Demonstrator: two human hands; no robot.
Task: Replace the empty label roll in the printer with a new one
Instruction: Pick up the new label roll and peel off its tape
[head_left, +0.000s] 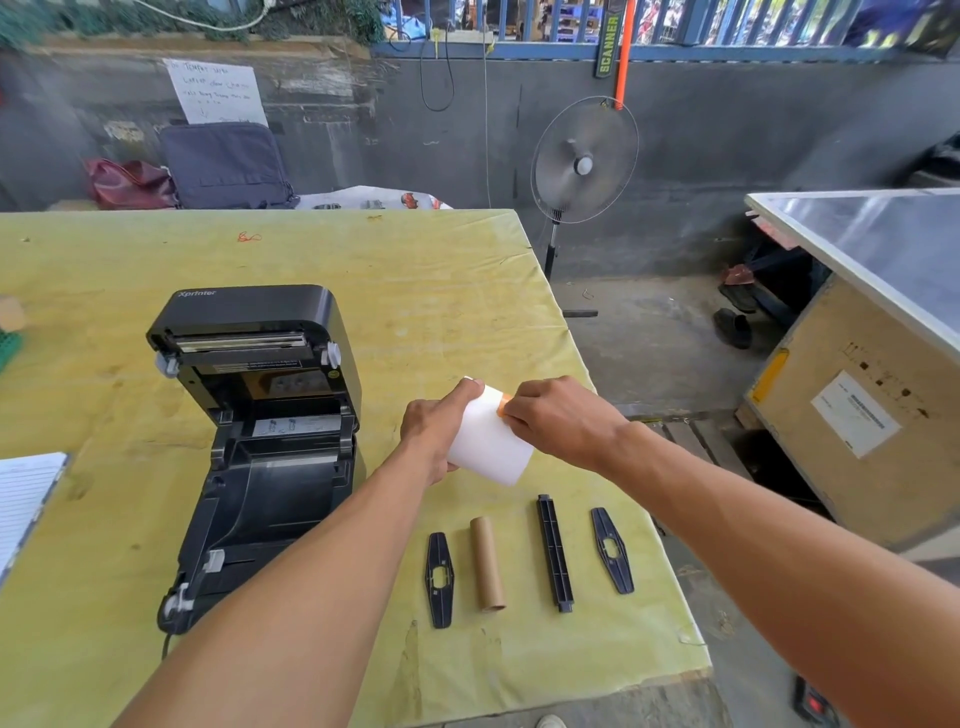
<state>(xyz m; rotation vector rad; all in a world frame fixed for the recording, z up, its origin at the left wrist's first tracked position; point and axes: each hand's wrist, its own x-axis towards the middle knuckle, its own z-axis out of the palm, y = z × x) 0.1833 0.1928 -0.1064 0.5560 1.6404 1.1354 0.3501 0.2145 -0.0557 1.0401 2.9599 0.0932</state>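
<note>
We've got both arms stretched out over the table (363, 270), left hand (434, 431) wrapped around the new roll (488, 441) right of the open printer (260, 431), right hand (558, 421) pinching its orange tab (503, 404).

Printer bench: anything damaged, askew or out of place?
Nothing stands out. The printer sits lid-open with an empty bay. The empty core, spindle and two guide plates lie in a neat row. Left hand holds the new roll; right hand picks at its orange tab.
</note>
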